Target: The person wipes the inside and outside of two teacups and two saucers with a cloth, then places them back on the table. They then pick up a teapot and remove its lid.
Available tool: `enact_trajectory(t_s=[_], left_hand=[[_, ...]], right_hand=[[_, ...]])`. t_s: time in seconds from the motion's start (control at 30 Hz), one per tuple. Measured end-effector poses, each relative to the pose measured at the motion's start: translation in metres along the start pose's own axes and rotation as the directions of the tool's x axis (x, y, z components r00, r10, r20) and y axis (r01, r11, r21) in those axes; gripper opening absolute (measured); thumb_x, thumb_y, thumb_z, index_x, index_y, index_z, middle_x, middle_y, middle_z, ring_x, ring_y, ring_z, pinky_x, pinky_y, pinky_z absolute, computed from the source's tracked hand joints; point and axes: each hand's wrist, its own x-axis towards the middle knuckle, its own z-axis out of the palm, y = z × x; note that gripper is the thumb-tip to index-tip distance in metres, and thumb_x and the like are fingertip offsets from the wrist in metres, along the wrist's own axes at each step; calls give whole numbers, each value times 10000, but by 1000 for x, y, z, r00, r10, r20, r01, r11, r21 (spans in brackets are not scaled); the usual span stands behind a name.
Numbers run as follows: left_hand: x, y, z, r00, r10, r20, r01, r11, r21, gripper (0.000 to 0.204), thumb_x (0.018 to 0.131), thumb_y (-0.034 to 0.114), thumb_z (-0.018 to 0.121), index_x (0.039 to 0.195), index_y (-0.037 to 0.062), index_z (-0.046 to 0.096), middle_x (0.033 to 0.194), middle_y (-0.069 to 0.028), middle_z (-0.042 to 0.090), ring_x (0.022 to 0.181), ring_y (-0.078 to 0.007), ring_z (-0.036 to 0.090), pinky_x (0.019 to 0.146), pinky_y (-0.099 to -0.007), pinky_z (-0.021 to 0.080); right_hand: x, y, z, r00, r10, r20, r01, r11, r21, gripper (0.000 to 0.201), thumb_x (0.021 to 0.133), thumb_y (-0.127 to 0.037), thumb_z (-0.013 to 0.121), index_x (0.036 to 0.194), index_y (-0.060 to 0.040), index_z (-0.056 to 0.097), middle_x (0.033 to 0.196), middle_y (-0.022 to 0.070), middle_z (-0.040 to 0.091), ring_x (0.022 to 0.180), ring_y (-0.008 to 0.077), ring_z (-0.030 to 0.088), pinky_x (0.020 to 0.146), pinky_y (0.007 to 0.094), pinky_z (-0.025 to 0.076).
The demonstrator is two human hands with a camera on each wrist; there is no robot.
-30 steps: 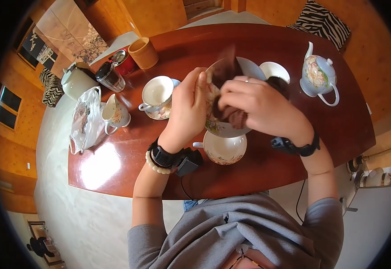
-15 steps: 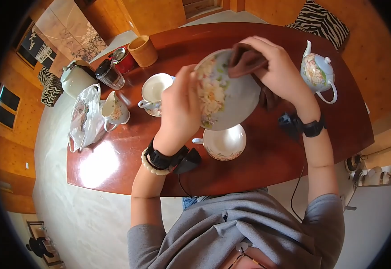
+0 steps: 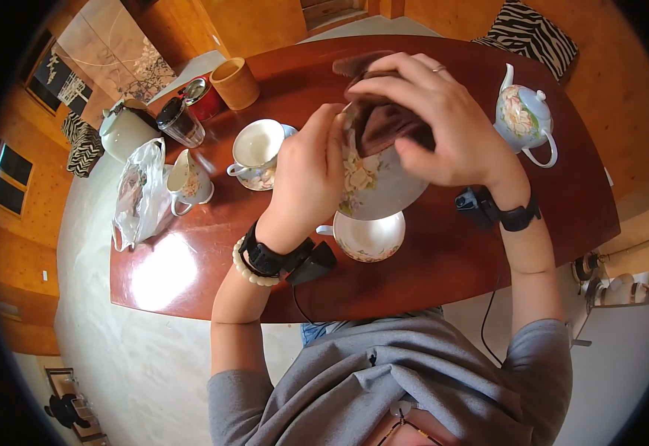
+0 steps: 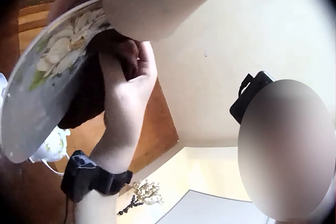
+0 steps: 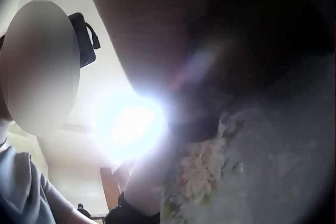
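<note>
Above the table, a white saucer (image 3: 384, 189) with a flower pattern is tilted on edge. My left hand (image 3: 310, 167) grips it by its left rim. My right hand (image 3: 447, 123) holds a brown cloth (image 3: 388, 126) against the upper part of its face, fingers bent over the cloth. Seen in the left wrist view, the cloth (image 4: 86, 95) is bunched at the saucer's flowered side, under the right hand (image 4: 126, 90). The right wrist view is dark, with the saucer's flowers (image 5: 197, 174) at its lower middle. Just below the saucer stands a flowered teacup (image 3: 370, 236).
A teapot (image 3: 525, 119) stands at the right. Left of my hands are a cup on a saucer (image 3: 257, 149), a creamer jug (image 3: 189, 182) and a plastic bag (image 3: 139, 197). Behind them stand a pale pot (image 3: 127, 134), a glass jar (image 3: 183, 123), a red tin (image 3: 204, 98) and a wooden cup (image 3: 234, 83).
My right hand has moved the cloth from the saucer's middle to its upper right, then across to its upper left. The left hand keeps its grip while the saucer's tilt shifts.
</note>
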Motion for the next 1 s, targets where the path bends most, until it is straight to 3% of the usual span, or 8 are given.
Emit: enact_trajectory(t_s=[0.03,0.1,0.2,0.3,0.5,0.67,0.77,1.0], left_hand=[[-1,0,0,1000,8,-28,-8,1000,-1,131,941,55,443,1001,-21,531,676,-226,556,611,-410,562,534,-428,432],[-1,5,-3,998,34,-59,-33,999,17,138,947,57,436,1002,-19,538,677,-221,558,604,-395,567,531,-417,434],[1,4,-6,997,24,-76,-23,1000,22,146,943,53,438,1018,-18,540,689,-220,568,616,-392,578,538,-413,442],[2,0,-9,999,46,-12,-45,997,58,155,930,45,447,1039,-20,536,704,-220,580,634,-395,588,548,-414,449],[5,4,-6,993,16,118,-21,999,48,165,926,45,450,1052,-26,528,712,-212,588,642,-380,599,567,-399,463],[2,-5,-4,984,-4,-180,-6,998,-56,215,983,118,408,1054,-27,549,768,-144,604,674,-246,591,622,-327,465],[-1,-6,-3,977,-55,-208,38,996,-81,295,1011,178,398,1081,-60,559,898,-72,617,828,-117,550,741,-258,454],[5,2,-6,997,31,68,-36,997,73,192,977,94,399,1031,-19,545,689,-205,576,608,-364,600,535,-371,456]], right_hand=[[-2,8,-2,1000,8,-25,-5,994,106,291,760,-105,623,1039,-25,618,986,93,583,907,254,579,787,325,484],[-14,16,11,890,454,42,-383,696,608,209,837,-125,626,1005,-1,612,916,98,589,818,227,604,739,314,490],[-27,26,29,902,399,-164,-332,886,325,177,867,-133,629,970,10,609,855,98,586,766,207,622,711,306,496],[-30,27,30,883,455,-117,-397,856,331,162,818,-125,666,925,-14,619,858,74,595,786,221,623,707,316,495],[-3,4,11,982,152,-111,-164,981,-108,188,741,-9,676,919,-16,617,846,78,601,810,228,614,716,296,488],[-28,33,21,786,618,-19,-551,713,434,142,865,-105,640,960,-1,634,891,103,651,829,126,616,739,259,476],[-45,34,47,755,645,-117,-478,663,576,169,856,-95,648,976,22,624,902,114,658,758,127,617,703,260,485],[-5,21,9,947,312,-81,-303,947,108,146,810,-53,639,938,16,620,861,118,638,753,248,655,664,308,502]])
